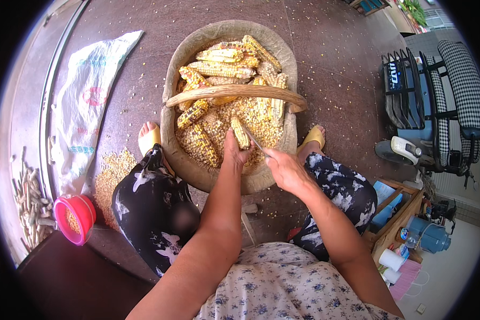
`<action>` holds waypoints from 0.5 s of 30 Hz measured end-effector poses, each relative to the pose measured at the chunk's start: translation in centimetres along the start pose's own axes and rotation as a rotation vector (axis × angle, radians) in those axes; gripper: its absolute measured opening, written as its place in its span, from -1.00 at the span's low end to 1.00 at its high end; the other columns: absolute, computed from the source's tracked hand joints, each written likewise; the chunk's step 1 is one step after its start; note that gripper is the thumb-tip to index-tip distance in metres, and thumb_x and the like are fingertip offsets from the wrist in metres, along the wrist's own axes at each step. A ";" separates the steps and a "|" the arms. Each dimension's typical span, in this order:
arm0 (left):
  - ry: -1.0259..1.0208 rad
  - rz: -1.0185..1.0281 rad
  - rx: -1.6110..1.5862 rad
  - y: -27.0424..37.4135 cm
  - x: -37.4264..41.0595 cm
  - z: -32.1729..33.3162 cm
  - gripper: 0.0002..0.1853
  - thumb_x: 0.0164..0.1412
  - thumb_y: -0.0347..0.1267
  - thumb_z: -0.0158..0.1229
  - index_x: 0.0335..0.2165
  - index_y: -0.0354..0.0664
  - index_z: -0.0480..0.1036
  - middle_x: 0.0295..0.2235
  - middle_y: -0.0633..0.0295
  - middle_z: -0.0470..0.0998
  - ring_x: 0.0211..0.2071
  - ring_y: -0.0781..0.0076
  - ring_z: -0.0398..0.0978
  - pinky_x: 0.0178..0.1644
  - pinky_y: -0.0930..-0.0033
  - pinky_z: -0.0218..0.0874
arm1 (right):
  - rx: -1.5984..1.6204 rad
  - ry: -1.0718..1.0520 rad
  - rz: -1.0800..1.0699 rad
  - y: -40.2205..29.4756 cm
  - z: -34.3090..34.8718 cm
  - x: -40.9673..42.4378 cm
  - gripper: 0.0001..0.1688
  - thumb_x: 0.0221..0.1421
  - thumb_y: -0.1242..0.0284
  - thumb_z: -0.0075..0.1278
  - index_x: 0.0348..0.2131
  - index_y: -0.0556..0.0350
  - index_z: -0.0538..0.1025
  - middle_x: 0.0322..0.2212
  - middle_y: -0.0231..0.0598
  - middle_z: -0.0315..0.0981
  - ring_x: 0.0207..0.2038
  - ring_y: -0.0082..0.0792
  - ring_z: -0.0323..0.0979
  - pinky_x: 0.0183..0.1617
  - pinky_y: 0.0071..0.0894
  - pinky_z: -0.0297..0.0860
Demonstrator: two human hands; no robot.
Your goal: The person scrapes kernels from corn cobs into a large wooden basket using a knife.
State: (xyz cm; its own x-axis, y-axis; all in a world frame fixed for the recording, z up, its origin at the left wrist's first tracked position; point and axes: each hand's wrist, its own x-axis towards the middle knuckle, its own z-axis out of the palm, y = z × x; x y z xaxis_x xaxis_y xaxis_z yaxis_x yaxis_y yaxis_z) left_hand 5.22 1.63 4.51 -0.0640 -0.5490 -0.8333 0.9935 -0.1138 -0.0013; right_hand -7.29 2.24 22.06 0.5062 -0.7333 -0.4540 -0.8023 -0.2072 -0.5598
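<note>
My left hand (235, 150) grips a pale yellow corn cob (240, 133) above the near part of a large basket (169, 146). In my right hand (284, 167) is a thin metal tool (254, 138), its shaft reaching to the cob's right side; its handle is hidden in my fist. Loose corn kernels (264, 114) cover the basket's near half. Several whole cobs (224, 69) are heaped at its far end, and a dark-speckled cob (193, 114) lies at the left. A curved wooden handle (236, 91) arches across the basket.
On the left are a white woven sack (80, 88), a pink bucket (91, 214) with kernels, a kernel pile (114, 176) and stripped cobs (34, 204). An electric scooter (416, 104) stands right, near a wooden cabinet (396, 224). Kernels are scattered over the brown floor (328, 44).
</note>
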 end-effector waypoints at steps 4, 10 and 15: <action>-0.049 0.011 0.013 0.4 1.7 -1.7 -0.46 0.34 0.01 -0.39 -0.26 -0.19 0.37 -0.48 0.14 0.46 -0.55 0.30 0.36 -0.51 0.33 0.26 | -0.002 0.006 0.092 -2.5 0.2 -5.1 -0.61 0.17 0.40 -0.17 -0.03 0.15 0.40 -0.41 0.23 0.45 -0.27 0.22 0.42 -0.20 -0.05 0.35; -0.055 -0.003 0.036 -0.3 2.2 -1.6 -0.40 0.33 0.06 -0.47 -0.32 -0.18 0.34 -0.57 0.16 0.36 -0.60 0.31 0.30 -0.58 0.28 0.18 | -0.080 -0.022 0.155 -1.7 1.2 -6.3 -0.60 0.16 0.39 -0.15 0.00 0.10 0.37 -0.45 0.20 0.44 -0.31 0.23 0.42 -0.24 0.03 0.33; 0.084 0.092 0.206 -0.4 2.2 -1.8 -0.42 0.34 0.06 -0.50 -0.35 -0.15 0.30 -0.57 0.15 0.34 -0.61 0.30 0.27 -0.59 0.27 0.12 | -0.152 -0.080 0.162 -2.8 0.8 -4.9 -0.63 0.17 0.38 -0.20 -0.05 0.09 0.40 -0.42 0.16 0.46 -0.27 0.20 0.43 -0.19 0.05 0.34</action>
State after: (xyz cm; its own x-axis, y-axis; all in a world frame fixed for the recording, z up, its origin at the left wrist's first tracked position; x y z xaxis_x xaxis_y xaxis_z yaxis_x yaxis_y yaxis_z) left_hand 4.89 1.93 1.67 0.0422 -0.4951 -0.8678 0.9540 -0.2380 0.1822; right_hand -7.29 6.90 25.33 0.3853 -0.7123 -0.5867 -0.9106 -0.1903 -0.3670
